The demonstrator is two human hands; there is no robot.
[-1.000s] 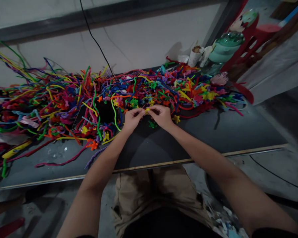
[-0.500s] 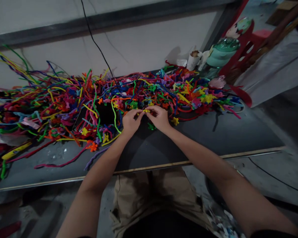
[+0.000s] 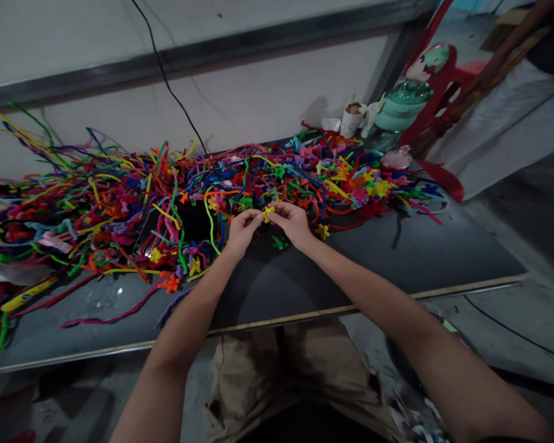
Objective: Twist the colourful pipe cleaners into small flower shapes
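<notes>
Between my two hands is a small yellow pipe-cleaner flower [image 3: 268, 213], pinched from both sides just above the table. My left hand [image 3: 244, 232] is closed, thumb and fingertips on the flower's left edge. From the right, my right hand [image 3: 293, 223] grips it the same way. A green pipe-cleaner piece [image 3: 279, 242] lies on the table under my right hand, and another yellow flower [image 3: 322, 231] rests just right of that hand. Behind my hands spreads a long heap of coloured pipe cleaners [image 3: 120, 184], some straight and some twisted into flowers.
The dark table [image 3: 277, 289] has a front edge close to my body. A black cable [image 3: 166, 77] hangs down to the heap. At the back right stand a cardboard tube [image 3: 352, 120] and a green figure-topped container [image 3: 405, 106]. A person in light trousers [image 3: 498, 123] stands beyond a red chair [image 3: 464, 74].
The yellow flower has turned and now shows more of its petals between my fingertips. My hands stay nearly in place, while the whole view has shifted slightly.
</notes>
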